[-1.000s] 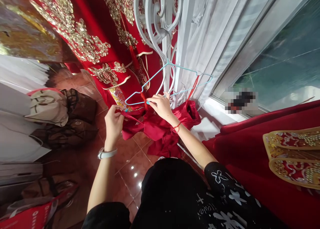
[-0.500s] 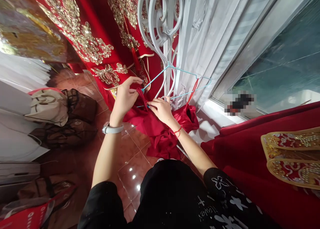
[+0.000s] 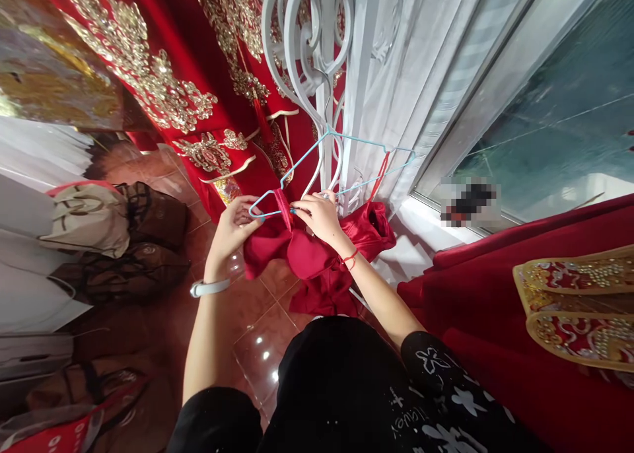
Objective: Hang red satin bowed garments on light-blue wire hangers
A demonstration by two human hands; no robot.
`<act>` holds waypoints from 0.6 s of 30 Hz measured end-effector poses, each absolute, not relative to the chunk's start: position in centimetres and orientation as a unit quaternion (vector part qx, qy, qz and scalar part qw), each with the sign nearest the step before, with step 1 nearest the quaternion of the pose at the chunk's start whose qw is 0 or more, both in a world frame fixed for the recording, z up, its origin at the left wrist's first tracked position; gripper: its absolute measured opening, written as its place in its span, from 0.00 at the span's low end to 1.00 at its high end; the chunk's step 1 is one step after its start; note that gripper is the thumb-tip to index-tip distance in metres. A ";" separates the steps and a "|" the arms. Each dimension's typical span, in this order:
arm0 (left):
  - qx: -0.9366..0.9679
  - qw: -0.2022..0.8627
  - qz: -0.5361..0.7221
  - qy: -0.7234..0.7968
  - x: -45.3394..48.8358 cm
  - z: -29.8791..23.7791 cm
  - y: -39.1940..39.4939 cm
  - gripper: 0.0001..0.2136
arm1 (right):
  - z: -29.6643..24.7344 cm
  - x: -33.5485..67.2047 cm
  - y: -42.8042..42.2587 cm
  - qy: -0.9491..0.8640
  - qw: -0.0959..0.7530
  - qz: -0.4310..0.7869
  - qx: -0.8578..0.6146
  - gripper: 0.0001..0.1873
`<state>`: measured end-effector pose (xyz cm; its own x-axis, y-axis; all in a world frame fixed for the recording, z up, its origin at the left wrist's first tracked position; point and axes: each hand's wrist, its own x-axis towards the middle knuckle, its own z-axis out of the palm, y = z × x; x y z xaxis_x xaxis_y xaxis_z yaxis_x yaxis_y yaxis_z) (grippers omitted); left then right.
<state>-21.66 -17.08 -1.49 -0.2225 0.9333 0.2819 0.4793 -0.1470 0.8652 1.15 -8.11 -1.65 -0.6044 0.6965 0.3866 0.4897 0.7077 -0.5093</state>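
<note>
A light blue wire hanger (image 3: 304,160) hangs by its hook from a white scrolled metal rack. A red satin dress (image 3: 317,258) droops from it, with one thin strap (image 3: 380,177) looped over the right end. The other, wider strap (image 3: 284,209) passes round the hanger near its left end. My left hand (image 3: 232,232) is closed on the hanger's left tip, thumb below and fingers above. With fingertips pinched together, my right hand (image 3: 319,216) grips the wider strap beside the hanger's lower bar.
The white scrolled rack (image 3: 292,50) stands ahead. Red gowns with gold beading (image 3: 168,103) hang at left, and red cloth with beaded trim (image 3: 569,308) lies at right. Bags (image 3: 94,218) sit on the tiled floor (image 3: 252,308). A window (image 3: 559,123) is at right.
My left hand has moved down and left from the strap to the hanger's tip. The strap now sits around the hanger, farther in from its end. My right hand stays nearly still.
</note>
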 end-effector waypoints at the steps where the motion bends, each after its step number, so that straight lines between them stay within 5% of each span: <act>1: 0.575 0.240 0.487 0.613 -22.0 -1.9 -17.5 0.30 | -1.6 1.1 -8.1 -0.878 0.290 0.180 -0.337 0.14; 5: 0.611 0.174 0.489 0.597 -21.4 -1.2 -17.8 0.30 | -1.8 0.7 -8.4 -0.880 0.306 0.178 -0.316 0.16; 9: 0.668 0.061 0.445 0.594 -19.1 1.5 -15.8 0.25 | -3.3 2.5 -9.0 -0.861 0.412 0.172 -0.245 0.20; 13: 0.638 0.027 0.426 0.641 -18.1 1.7 -13.1 0.14 | -7.3 9.3 -8.1 -0.708 0.538 0.153 -0.431 0.21; 18: 0.624 0.008 0.443 0.643 -18.2 0.4 -11.6 0.11 | -13.1 18.6 -6.3 -0.518 0.403 0.289 -0.697 0.22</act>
<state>-18.17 -11.64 0.36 -0.2201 0.8106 0.5426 0.7960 -0.1723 0.5803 18.57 -6.25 -13.06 0.2967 0.9549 0.0145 0.4889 -0.1388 -0.8612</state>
